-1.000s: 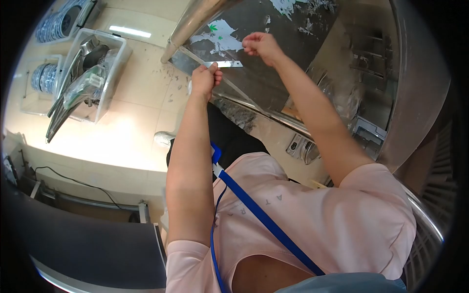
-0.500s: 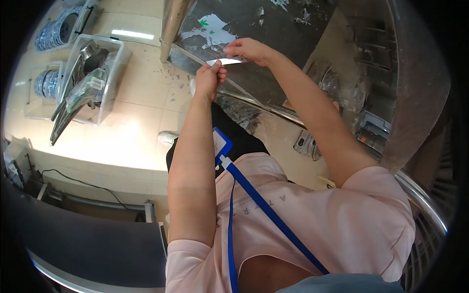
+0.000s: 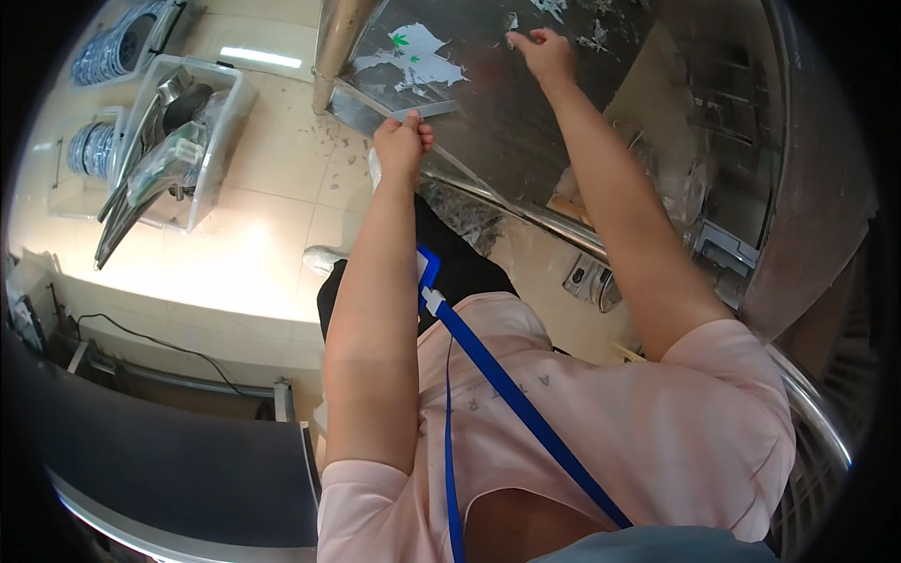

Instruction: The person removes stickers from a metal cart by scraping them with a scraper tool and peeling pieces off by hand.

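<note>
My left hand is closed on one end of a narrow, flat grey-white strip, thumb uppermost. The strip's free end points right over the near edge of a dark metal tabletop; its material is unclear. My right hand is farther out over that surface, thumb and forefinger slightly apart beside a small pale scrap. Nothing clearly shows in its grasp. Left of it lies a torn white sheet with green leaf marks.
Clear plastic bins on the floor at left hold metal utensils and blue-patterned dishes. A metal rail runs along the tabletop's near side. A dark flat-topped unit stands at lower left, with a cable behind it.
My right hand has left the strip and moved up and right, over the scraps. My left hand stays near the table edge with the strip, which now shows more fully.
</note>
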### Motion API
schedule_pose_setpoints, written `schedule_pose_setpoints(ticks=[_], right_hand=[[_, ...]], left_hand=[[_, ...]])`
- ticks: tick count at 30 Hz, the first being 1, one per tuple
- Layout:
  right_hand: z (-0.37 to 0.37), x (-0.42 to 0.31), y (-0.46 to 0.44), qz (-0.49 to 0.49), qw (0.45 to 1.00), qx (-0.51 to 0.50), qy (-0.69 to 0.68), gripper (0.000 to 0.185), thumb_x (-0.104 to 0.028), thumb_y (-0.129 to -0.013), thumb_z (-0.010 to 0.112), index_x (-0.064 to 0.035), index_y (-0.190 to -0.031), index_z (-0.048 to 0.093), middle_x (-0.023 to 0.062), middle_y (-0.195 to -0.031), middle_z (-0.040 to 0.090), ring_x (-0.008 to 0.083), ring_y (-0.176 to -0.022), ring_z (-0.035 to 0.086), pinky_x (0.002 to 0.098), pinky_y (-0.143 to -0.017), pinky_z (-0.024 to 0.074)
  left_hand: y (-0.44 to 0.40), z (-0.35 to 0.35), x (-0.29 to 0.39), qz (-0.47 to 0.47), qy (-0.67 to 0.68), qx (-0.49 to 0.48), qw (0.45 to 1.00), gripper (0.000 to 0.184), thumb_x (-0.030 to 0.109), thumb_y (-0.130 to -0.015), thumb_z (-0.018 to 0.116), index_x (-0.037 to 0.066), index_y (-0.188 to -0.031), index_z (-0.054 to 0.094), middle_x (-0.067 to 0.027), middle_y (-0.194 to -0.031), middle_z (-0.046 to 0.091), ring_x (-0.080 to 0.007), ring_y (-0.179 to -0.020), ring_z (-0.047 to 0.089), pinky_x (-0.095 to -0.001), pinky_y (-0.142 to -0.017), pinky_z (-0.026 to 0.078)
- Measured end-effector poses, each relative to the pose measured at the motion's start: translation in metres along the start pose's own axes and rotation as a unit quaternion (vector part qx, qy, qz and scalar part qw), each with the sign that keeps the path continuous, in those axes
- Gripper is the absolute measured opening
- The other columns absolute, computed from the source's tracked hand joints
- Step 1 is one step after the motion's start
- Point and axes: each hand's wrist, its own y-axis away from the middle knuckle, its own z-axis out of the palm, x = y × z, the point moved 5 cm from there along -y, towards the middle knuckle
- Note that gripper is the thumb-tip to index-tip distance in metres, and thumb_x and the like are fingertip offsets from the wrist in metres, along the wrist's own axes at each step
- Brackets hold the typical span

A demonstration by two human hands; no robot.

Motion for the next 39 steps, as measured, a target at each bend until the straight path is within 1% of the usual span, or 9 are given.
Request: schedule_pose_setpoints(ticks=[1, 6, 9, 11, 13, 15, 21, 30, 39], right_hand=[[0.002, -0.005, 0.013, -0.085, 0.989, 0.090, 0.083, 0.029, -0.024, -0.065, 0.064, -0.0062, -0.089, 0.060, 0.0137, -0.077, 0.058, 0.0249, -0.072, 0.057, 0.0292, -0.066, 0.0442], [0.020, 0.029, 0.033, 0.284, 0.937, -0.075, -0.189, 0.037, -0.030, -0.062, 0.068, -0.0048, -0.088, 0.060, 0.0140, -0.100, 0.051, 0.0263, -0.095, 0.049, 0.0335, -0.080, 0.0396], [-0.004, -0.008, 0.044, -0.019, 0.973, 0.196, 0.121, 0.030, -0.029, -0.064, 0.066, -0.0037, -0.080, 0.061, 0.0134, -0.076, 0.059, 0.0267, -0.075, 0.056, 0.0343, -0.071, 0.0436], [0.011, -0.004, 0.053, 0.043, 0.997, 0.032, 0.064, 0.031, -0.030, -0.065, 0.066, -0.0049, -0.082, 0.060, 0.0123, -0.062, 0.058, 0.0300, -0.064, 0.057, 0.0368, -0.065, 0.0448], [0.026, -0.016, 0.084, 0.378, 0.860, -0.233, -0.250, 0.034, -0.032, -0.073, 0.061, -0.0034, -0.088, 0.055, 0.0068, -0.067, 0.055, 0.0188, -0.059, 0.054, 0.0292, -0.053, 0.0448], [0.040, -0.026, 0.107, 0.493, 0.689, -0.304, -0.435, 0.024, -0.025, -0.078, 0.057, -0.0014, -0.080, 0.054, 0.0048, -0.064, 0.054, 0.0121, -0.055, 0.052, 0.0228, -0.048, 0.0428], [0.068, -0.028, 0.115, 0.515, 0.578, -0.318, -0.548, 0.010, -0.009, -0.080, 0.051, -0.0004, -0.076, 0.051, 0.0058, -0.064, 0.053, 0.0132, -0.051, 0.051, 0.0208, -0.045, 0.0428], [0.083, -0.041, 0.101, 0.565, 0.622, -0.216, -0.496, 0.004, 0.001, -0.077, 0.048, 0.0047, -0.075, 0.050, 0.0102, -0.060, 0.051, 0.0156, -0.047, 0.051, 0.0230, -0.039, 0.0436], [0.077, -0.050, 0.097, 0.566, 0.632, -0.183, -0.496, 0.007, 0.002, -0.076, 0.047, 0.0067, -0.072, 0.048, 0.0099, -0.056, 0.049, 0.0156, -0.041, 0.048, 0.0238, -0.036, 0.0430]], left_hand=[[-0.001, 0.001, 0.000, 0.002, -0.005, 0.004, 1.000, 0.016, 0.017, -0.082, 0.051, 0.003, -0.074, 0.048, -0.0040, -0.060, 0.054, -0.0092, -0.048, 0.048, -0.0203, -0.043, 0.039], [0.002, 0.003, 0.004, -0.003, -0.020, 0.008, 1.000, 0.016, 0.017, -0.082, 0.051, 0.002, -0.075, 0.048, -0.0049, -0.061, 0.054, -0.0098, -0.048, 0.049, -0.0206, -0.043, 0.039], [0.003, 0.009, 0.006, -0.002, -0.014, -0.018, 1.000, 0.017, 0.016, -0.082, 0.050, 0.002, -0.075, 0.048, -0.0057, -0.062, 0.054, -0.0105, -0.049, 0.049, -0.0207, -0.044, 0.040], [0.001, 0.022, 0.005, 0.001, 0.006, -0.033, 0.999, 0.017, 0.016, -0.082, 0.049, 0.001, -0.075, 0.047, -0.0063, -0.062, 0.054, -0.0111, -0.049, 0.050, -0.0207, -0.044, 0.040], [0.000, 0.033, 0.003, 0.000, 0.013, -0.005, 1.000, 0.018, 0.016, -0.082, 0.049, 0.000, -0.073, 0.047, -0.0077, -0.062, 0.054, -0.0123, -0.049, 0.050, -0.0213, -0.043, 0.040], [-0.002, 0.038, 0.001, -0.004, 0.016, 0.024, 1.000, 0.019, 0.015, -0.082, 0.049, -0.001, -0.072, 0.047, -0.0092, -0.062, 0.055, -0.0133, -0.048, 0.051, -0.0222, -0.043, 0.041], [-0.016, 0.038, -0.007, 0.016, -0.043, 0.112, 0.993, 0.020, 0.011, -0.081, 0.048, -0.006, -0.072, 0.048, -0.0135, -0.060, 0.056, -0.0164, -0.045, 0.053, -0.0256, -0.038, 0.041], [-0.038, 0.034, -0.011, 0.016, -0.187, 0.274, 0.943, 0.026, 0.014, -0.078, 0.049, -0.011, -0.072, 0.056, -0.0140, -0.059, 0.059, -0.0210, -0.051, 0.059, -0.0291, -0.048, 0.047], [0.001, 0.044, 0.026, -0.048, -0.272, 0.318, 0.907, 0.028, 0.023, -0.076, 0.051, -0.003, -0.080, 0.061, -0.0158, -0.077, 0.061, -0.0301, -0.078, 0.058, -0.0344, -0.071, 0.044]])
